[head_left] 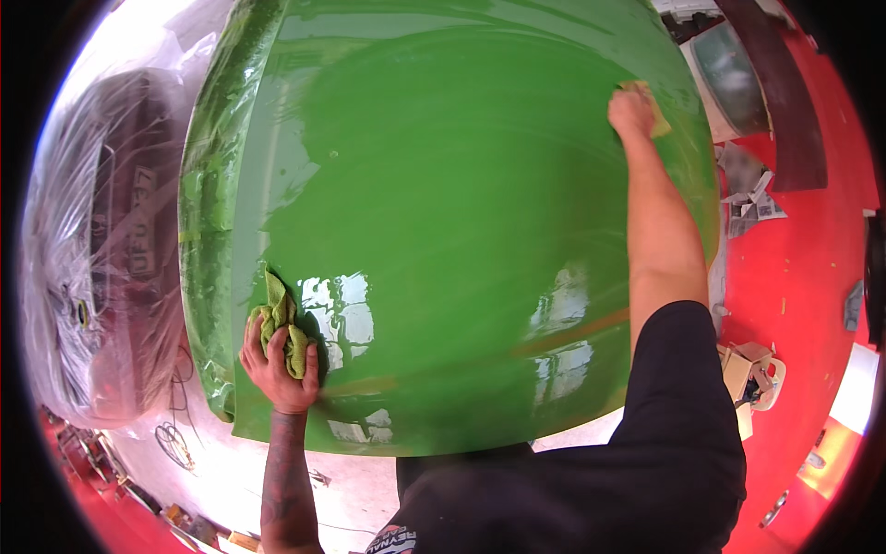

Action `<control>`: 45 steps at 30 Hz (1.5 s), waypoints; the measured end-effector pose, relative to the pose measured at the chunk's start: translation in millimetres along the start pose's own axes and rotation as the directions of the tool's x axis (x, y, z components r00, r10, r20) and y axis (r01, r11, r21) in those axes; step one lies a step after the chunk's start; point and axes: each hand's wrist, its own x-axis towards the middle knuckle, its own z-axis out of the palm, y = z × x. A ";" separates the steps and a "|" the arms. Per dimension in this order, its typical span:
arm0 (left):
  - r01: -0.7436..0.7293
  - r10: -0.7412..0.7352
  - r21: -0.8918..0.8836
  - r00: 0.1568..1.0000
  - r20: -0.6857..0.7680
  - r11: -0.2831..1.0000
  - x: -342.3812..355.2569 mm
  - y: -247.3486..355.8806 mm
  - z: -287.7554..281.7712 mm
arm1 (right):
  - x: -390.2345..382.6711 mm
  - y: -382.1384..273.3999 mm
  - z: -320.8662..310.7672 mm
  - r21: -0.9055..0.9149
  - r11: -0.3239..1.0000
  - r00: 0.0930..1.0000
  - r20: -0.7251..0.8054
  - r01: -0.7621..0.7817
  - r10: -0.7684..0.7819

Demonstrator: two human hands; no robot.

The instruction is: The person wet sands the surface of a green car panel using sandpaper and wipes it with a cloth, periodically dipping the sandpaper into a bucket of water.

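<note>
- L hand (285, 377): gripping bunched cloth (276, 312) on green panel (443, 194), near L side; bunching prob. fills palm.
- R hand (631, 113): curled over yellow pad (660, 118), panel's far R; pad prob. kept flat for contact.

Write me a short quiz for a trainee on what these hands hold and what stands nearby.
1. What does the left hand hold on the glossy green panel?
2. True or false: the right hand has nothing under its fingers.
3. Fill in: left of the panel, a bulky thing is draped in see-through ____.

Key: 1. A crumpled green cloth. 2. False: a yellowish cloth shows there. 3. Plastic.
</note>
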 end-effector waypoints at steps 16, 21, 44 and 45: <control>-0.001 0.001 -0.009 1.000 -0.012 1.000 -3.8 -5.2 1.6 | -74.2 -194.1 -21.4 0.254 0.646 0.694 -0.311 0.720 -0.650; 0.010 -0.010 -0.007 1.000 -0.021 1.000 -0.6 0.1 -1.7 | 6.9 80.3 33.3 0.048 0.866 0.778 -0.465 0.499 -0.422; 0.021 -0.021 -0.011 0.999 -0.039 1.000 7.1 2.7 2.2 | -244.7 -176.1 -35.3 0.212 0.681 0.709 -0.103 0.701 -0.697; 0.021 -0.021 -0.001 0.999 -0.037 1.000 6.8 2.3 3.2 | -223.8 -146.3 -27.3 0.208 0.751 0.778 -0.106 0.626 -0.619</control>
